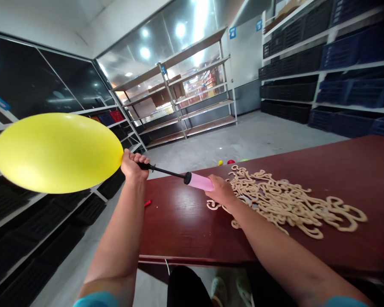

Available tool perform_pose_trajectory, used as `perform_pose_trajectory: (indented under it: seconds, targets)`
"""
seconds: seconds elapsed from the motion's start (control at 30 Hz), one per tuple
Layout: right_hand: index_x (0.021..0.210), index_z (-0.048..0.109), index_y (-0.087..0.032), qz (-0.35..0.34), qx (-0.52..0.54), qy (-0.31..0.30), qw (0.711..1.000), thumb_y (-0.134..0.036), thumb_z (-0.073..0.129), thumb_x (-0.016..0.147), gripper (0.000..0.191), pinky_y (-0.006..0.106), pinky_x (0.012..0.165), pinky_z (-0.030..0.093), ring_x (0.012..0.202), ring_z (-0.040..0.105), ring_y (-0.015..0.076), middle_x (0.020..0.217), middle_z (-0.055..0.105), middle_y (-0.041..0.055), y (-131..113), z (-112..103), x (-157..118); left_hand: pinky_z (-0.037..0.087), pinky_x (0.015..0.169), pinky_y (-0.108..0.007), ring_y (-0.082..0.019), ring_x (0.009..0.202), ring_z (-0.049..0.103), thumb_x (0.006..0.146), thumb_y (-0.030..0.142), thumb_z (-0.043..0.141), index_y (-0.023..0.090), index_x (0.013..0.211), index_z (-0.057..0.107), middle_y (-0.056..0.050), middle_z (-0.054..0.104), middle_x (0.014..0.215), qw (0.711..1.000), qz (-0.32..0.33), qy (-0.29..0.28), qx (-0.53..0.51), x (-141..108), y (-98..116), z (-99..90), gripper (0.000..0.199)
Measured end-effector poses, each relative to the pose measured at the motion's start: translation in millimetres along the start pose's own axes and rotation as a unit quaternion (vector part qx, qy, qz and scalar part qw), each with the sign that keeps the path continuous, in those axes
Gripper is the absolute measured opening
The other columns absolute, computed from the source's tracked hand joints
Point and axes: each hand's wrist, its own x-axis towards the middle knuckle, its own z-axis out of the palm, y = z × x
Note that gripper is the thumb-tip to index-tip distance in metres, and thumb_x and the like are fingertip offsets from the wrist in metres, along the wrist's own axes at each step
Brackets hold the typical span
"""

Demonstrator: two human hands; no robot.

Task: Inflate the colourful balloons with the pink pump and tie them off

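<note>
A large, inflated yellow balloon (57, 153) hangs in the air at the left, its neck end against my left hand (134, 165). The fingers of that hand are closed around the black end of a balloon pump (201, 181), where the balloon's neck is hidden. My right hand (222, 190) is wrapped round the pump's pink barrel, above the table. Between the two hands a length of black rod shows out of the barrel. Just beyond my right hand lies a tangled heap of beige, rope-like strands (275, 200).
The dark red table (192, 234) carries a small red piece (147, 203) near its left edge. Small yellow and red round things (231, 162) show past the far edge. Metal shelves (179, 85) stand behind; crates (355, 91) fill racks at the right.
</note>
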Motion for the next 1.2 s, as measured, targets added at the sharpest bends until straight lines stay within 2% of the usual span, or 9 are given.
perform_pose_trajectory:
  seconds: [0.23,0.33,0.5,0.57,0.7,0.83,0.93,1.03,1.2]
  targets:
    - [0.094,0.048,-0.02,0.013,-0.037,-0.02,0.999,-0.031,0.062,0.065,0.034,0.027,0.065,0.035,0.08,0.055,0.0191,0.087,0.059,0.004,0,-3,0,0.024,0.037,-0.021,-0.006,0.034,0.026,0.079,0.033,0.045,0.02,0.059,0.02,0.008,0.02,0.045,0.997,-0.064,0.05,-0.013,-28,-87,0.3,0.035]
    - [0.097,0.049,-0.02,0.015,-0.032,-0.038,0.999,-0.036,0.063,0.067,0.037,0.029,0.068,0.036,0.082,0.055,0.0199,0.088,0.059,0.0051,-1,-2,-1,0.026,0.038,-0.021,-0.006,0.036,0.028,0.078,0.037,0.047,0.02,0.059,0.022,0.008,0.021,0.046,0.994,-0.085,0.063,-0.019,-40,-112,-3.3,0.036]
    - [0.122,0.04,-0.02,-0.05,-0.014,-0.008,0.999,-0.055,0.064,0.063,0.072,0.041,0.09,0.028,0.106,0.045,0.0273,0.118,0.049,0.0115,-16,-15,-4,0.028,0.04,-0.021,-0.006,0.037,0.03,0.079,0.039,0.045,0.02,0.059,0.021,0.007,0.021,0.047,0.992,-0.097,0.074,-0.022,-54,-127,-15.3,0.037]
    - [0.13,0.033,-0.022,-0.1,-0.005,0.012,0.995,-0.057,0.058,0.069,0.075,0.043,0.095,0.022,0.114,0.039,0.0278,0.126,0.044,0.0114,-26,-23,-8,0.029,0.042,-0.022,-0.007,0.038,0.03,0.081,0.04,0.042,0.02,0.059,0.02,0.007,0.021,0.048,0.991,-0.11,0.07,-0.025,-63,-132,-20.8,0.037]
    - [0.128,0.037,-0.024,-0.173,-0.007,-0.043,0.984,-0.046,0.05,0.08,0.054,0.035,0.086,0.031,0.102,0.047,0.0237,0.115,0.052,0.0089,-45,-29,-17,0.033,0.044,-0.022,-0.007,0.039,0.031,0.082,0.04,0.041,0.019,0.059,0.018,0.006,0.02,0.049,0.987,-0.141,0.064,-0.038,-83,-145,-32.4,0.039]
    - [0.106,0.053,-0.021,-0.171,-0.069,-0.084,0.979,-0.035,0.051,0.079,0.03,0.032,0.076,0.034,0.088,0.049,0.0215,0.1,0.055,0.0076,-50,-32,-20,0.042,0.054,-0.026,-0.009,0.043,0.04,0.082,0.036,0.042,0.02,0.059,0.022,0.006,0.028,0.047,0.979,-0.179,0.075,-0.053,-86,-154,-49.8,0.035]
    - [0.096,0.055,-0.022,-0.157,-0.112,-0.103,0.976,-0.032,0.054,0.076,0.023,0.03,0.072,0.034,0.085,0.051,0.0208,0.095,0.056,0.0063,-44,-39,-16,0.046,0.057,-0.029,-0.01,0.046,0.048,0.082,0.038,0.042,0.02,0.06,0.028,0.005,0.035,0.047,0.976,-0.176,0.124,-0.019,-79,-163,-68.4,0.032]
    - [0.091,0.056,-0.023,-0.124,-0.147,-0.141,0.971,-0.031,0.057,0.073,0.019,0.029,0.069,0.034,0.08,0.054,0.0195,0.09,0.058,0.0048,-26,-48,-9,0.043,0.049,-0.025,-0.011,0.046,0.051,0.079,0.043,0.047,0.019,0.061,0.034,0.004,0.042,0.048,0.967,-0.183,0.165,0.068,-77,-176,-86.4,0.033]
    - [0.093,0.058,-0.022,0.026,-0.223,-0.131,0.966,-0.032,0.055,0.074,0.021,0.031,0.068,0.036,0.083,0.057,0.0224,0.093,0.06,0.0088,31,-59,-4,0.029,0.037,-0.018,-0.008,0.038,0.044,0.075,0.037,0.056,0.017,0.057,0.037,0.005,0.039,0.043,0.966,-0.181,0.121,0.14,-85,-195,-99.1,0.033]
